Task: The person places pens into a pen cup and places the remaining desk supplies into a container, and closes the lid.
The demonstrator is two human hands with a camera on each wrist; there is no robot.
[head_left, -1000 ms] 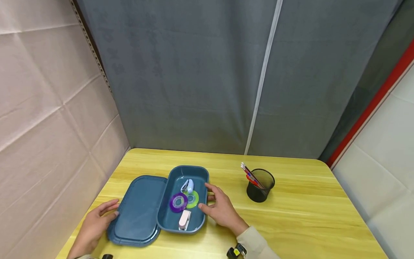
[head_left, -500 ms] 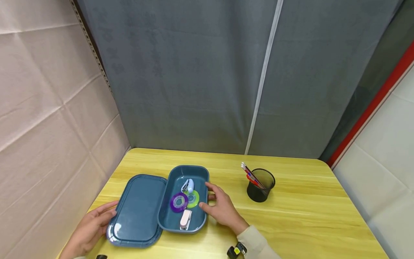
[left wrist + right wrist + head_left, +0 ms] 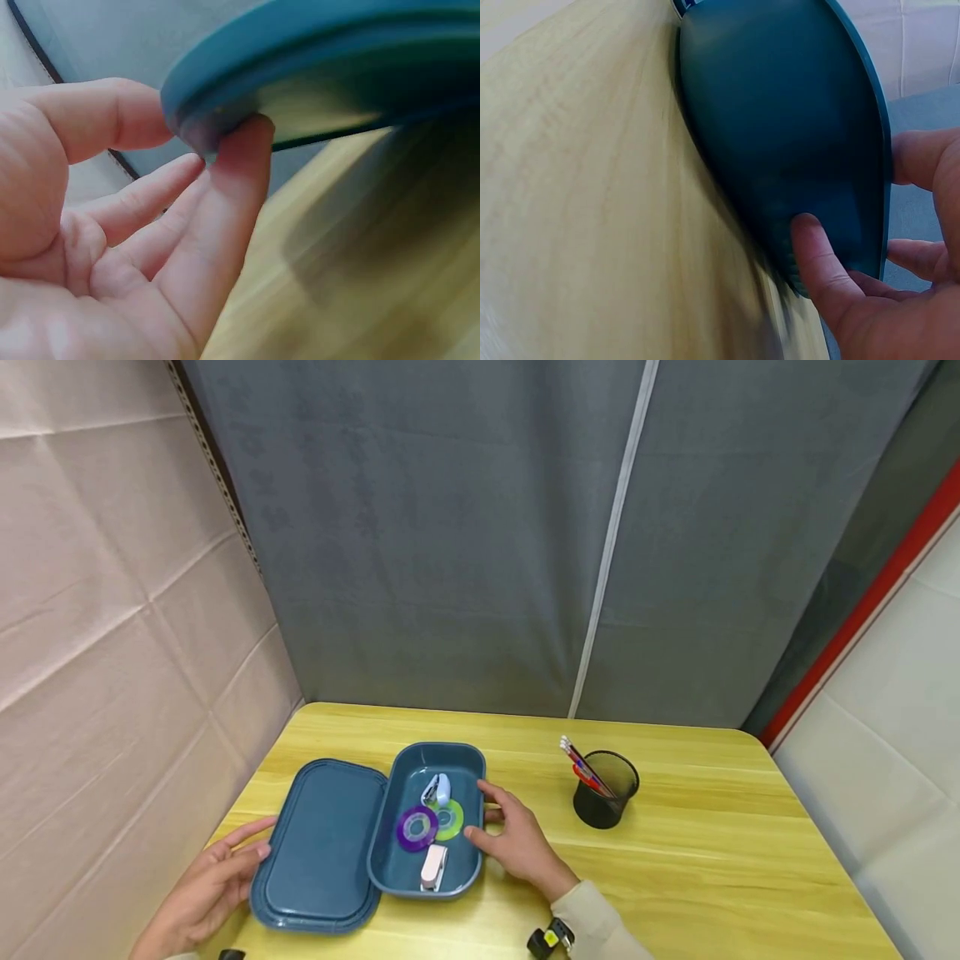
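Observation:
In the head view, my left hand [image 3: 206, 889] pinches the left edge of a blue plastic lid [image 3: 322, 847]. The left wrist view shows thumb and fingers at the rim of the lid [image 3: 315, 67], which is raised above the tabletop. Beside it stands a matching open box [image 3: 405, 768]. My right hand [image 3: 521, 847] holds its right side, with thumb and a finger at the rim and another finger against the outer wall [image 3: 772, 112]. Inside lie a purple tape roll [image 3: 409, 841], a green tape roll [image 3: 455, 829], a pale pink mini stapler [image 3: 432, 865] and a light-blue clip-like item [image 3: 442, 787].
A black mesh pen cup [image 3: 600, 806] with several pencils or pens [image 3: 582, 764] stands to the right of the box on the wooden table [image 3: 720, 860]. A grey curtain [image 3: 450, 568] hangs behind, and a pale cloth wall [image 3: 112, 652] rises at the left.
The lid has shifted slightly up and right in view, its right edge overlapping the box side a little more. My left hand has changed its hold on the lid's edge. The right hand stays at the box.

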